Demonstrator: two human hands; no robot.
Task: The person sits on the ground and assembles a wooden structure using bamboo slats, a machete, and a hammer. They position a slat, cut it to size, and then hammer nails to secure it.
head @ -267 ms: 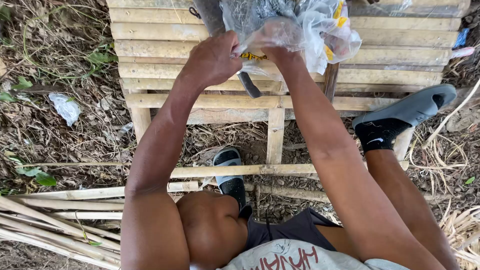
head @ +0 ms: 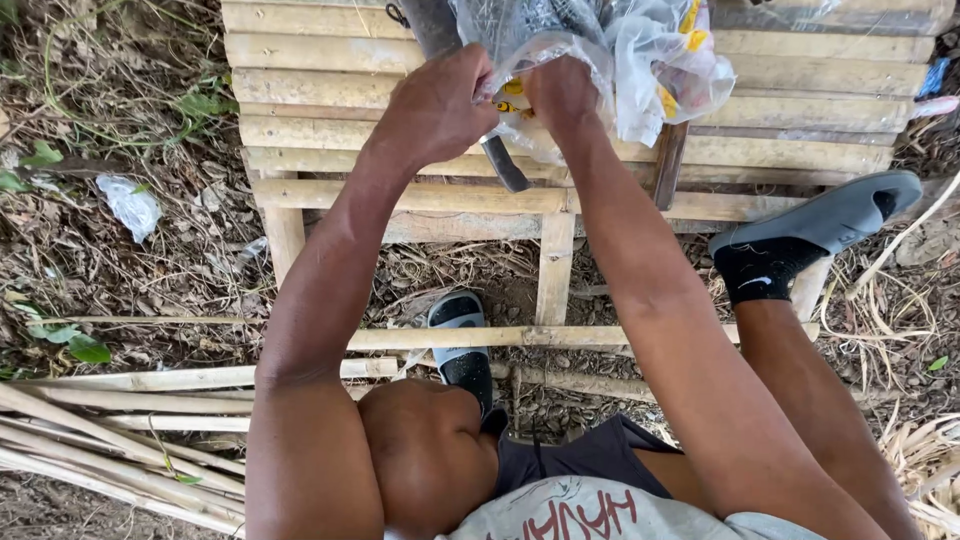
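head view, looking down over both outstretched arms. left hand (head: 435, 105) closed in a fist, gripping the lower edge of a crumpled clear plastic bag with yellow print (head: 640, 60); right hand (head: 562, 95) likewise closed, fingers curled into the same bunched edge, just beside the left and nearly touching it. bag resting on a slatted bamboo bench of pale yellow strips (head: 330, 90), directly ahead of the hands and spreading up and to the right of them, so nearer the right hand along most of its bulk. contents of the bag dark and not identifiable through the film. dark curved blade-like tool (head: 505, 165) lying on the slats beneath the left fist, long axis running from far-left toward near-right, lower end poking out between the two wrists; upper end hidden behind the left hand and bag. whether either hand touches the tool cannot be told. right foot in a grey slide sandal over a black sock (head: 820, 225) propped by the bench's near right corner; second dark sandal (head: 460, 345) on the leaf-littered ground under the bench. loose bamboo poles (head: 110, 420) stacked at lower left; scrap of white plastic (head: 130, 205) well apart on the ground at left.
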